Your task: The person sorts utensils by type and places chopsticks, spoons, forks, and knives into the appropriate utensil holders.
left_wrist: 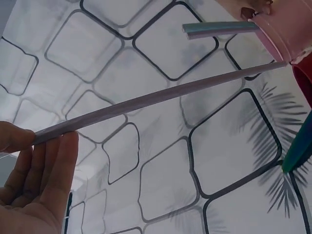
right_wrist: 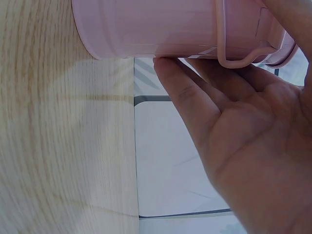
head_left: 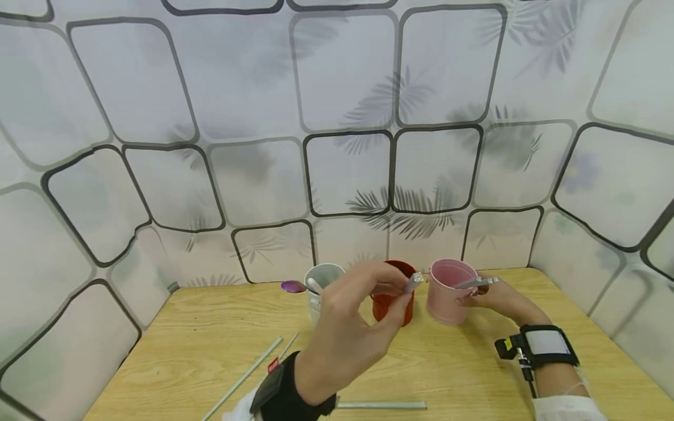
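Observation:
My left hand (head_left: 358,327) pinches one end of a long, thin purplish-grey stick (left_wrist: 146,100) between thumb and fingertips. In the left wrist view its far end lies by the rim of a pink bucket (head_left: 447,304); whether they touch I cannot tell. Around the right side of that bucket, my right hand (head_left: 500,301) holds it, fingers along its wall in the right wrist view (right_wrist: 248,117). The bucket stands upright on the table, and two sticks (left_wrist: 219,29) protrude from its mouth. Behind my left hand is a red bucket (head_left: 405,313), partly hidden.
A white bucket (head_left: 314,307) stands left of the red one, with a purple spoon (head_left: 293,286) leaning out. Pale sticks lie on the wooden table (head_left: 200,327): one long stick (head_left: 244,376) at left, another stick (head_left: 389,404) near the front. A patterned curtain (head_left: 258,181) encloses the table.

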### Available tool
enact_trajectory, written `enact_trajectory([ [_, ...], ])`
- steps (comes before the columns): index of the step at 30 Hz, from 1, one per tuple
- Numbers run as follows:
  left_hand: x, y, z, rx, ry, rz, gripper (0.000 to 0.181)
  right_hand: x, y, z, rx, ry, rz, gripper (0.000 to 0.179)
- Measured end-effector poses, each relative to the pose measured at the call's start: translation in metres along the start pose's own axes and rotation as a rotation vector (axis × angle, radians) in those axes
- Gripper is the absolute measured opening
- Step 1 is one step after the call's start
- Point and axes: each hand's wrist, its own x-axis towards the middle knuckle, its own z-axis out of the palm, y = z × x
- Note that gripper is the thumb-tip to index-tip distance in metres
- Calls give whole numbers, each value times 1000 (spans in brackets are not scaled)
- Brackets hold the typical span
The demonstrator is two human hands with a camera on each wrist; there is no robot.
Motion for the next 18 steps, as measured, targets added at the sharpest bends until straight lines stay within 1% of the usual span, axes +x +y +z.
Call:
enact_trajectory([
  [4,3,-6,15,-52,10,27,30,0,0,1,12,-5,-5,66],
  [6,3,-9,22,-57,7,35,30,0,0,1,13,-6,1,67],
  [10,2,-15,36,-66,-11,16,30,-1,-1,1,18,-10,-4,65],
  [14,3,-21,49,-74,-10,14,29,-1,0,1,24,-13,-8,56],
  [18,5,-27,61,-75,-11,9,28,0,1,1,35,-18,-13,56],
])
